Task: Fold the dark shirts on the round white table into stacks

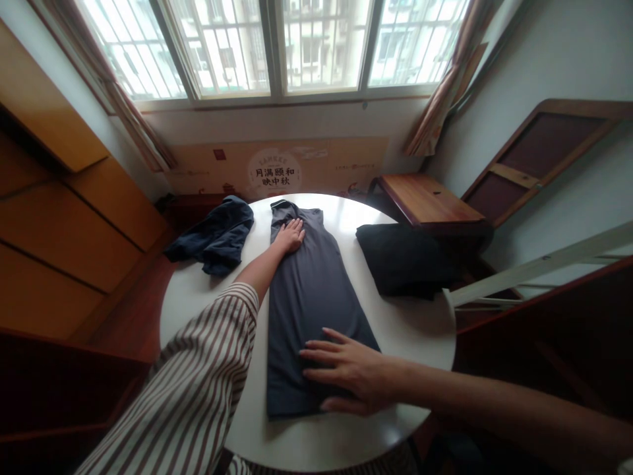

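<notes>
A pair of dark grey trousers (316, 284), folded lengthwise, lies stretched across the white round table (247, 429). Its waistband end is at the far side and looks slightly wrinkled. My left hand (291, 236) rests flat on the cloth near that far end, fingers extended. Close to me, my right hand (351, 373) lies palm down on the near end of the trousers, with its fingers spread. Neither hand grips the fabric.
A crumpled navy garment (217, 234) hangs partly over the table's left edge. On the right sits a folded black garment (403, 260). Beyond it stands a wooden stool (430, 198). A pale metal rail (544, 260) reaches toward the table's right edge.
</notes>
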A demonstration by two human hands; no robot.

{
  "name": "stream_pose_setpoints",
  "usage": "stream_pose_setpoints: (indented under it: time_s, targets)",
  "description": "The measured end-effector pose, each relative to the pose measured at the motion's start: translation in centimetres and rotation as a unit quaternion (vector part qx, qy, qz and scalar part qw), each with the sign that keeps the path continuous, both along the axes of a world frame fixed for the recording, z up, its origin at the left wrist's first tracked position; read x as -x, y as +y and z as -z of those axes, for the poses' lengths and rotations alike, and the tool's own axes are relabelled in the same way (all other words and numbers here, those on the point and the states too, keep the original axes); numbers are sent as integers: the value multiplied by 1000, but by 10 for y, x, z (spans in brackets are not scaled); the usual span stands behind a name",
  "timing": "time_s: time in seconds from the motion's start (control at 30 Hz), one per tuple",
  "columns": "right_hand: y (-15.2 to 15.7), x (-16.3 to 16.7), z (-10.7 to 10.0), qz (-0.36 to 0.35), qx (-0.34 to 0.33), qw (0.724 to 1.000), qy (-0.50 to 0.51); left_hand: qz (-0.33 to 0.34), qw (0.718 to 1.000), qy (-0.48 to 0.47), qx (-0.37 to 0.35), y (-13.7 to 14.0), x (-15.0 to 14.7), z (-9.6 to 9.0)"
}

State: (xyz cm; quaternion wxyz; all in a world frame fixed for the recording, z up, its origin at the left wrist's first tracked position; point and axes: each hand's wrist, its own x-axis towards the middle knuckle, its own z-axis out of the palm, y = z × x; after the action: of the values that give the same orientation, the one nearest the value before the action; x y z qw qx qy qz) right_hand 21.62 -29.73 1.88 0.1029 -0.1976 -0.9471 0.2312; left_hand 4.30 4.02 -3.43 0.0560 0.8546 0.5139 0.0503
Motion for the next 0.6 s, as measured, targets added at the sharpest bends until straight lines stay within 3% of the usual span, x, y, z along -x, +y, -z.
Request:
stream_pose_setpoints:
  time_s: [0.17, 0.3, 0.4, 0.6]
  targets:
    - [83, 33, -17, 4, -99, 995, 7, 1, 1000, 3, 5, -1, 1, -2]
    - [127, 66, 1, 29, -103, 993, -45, 2, 1000, 3, 2, -2, 1, -3]
    - [113, 78, 22, 47, -96, 992, -65, 3, 1000, 5, 1, -2, 1, -3]
    - [19, 74, 32, -41, -62, 997, 16, 2, 1000, 5, 4, -2, 2, -4]
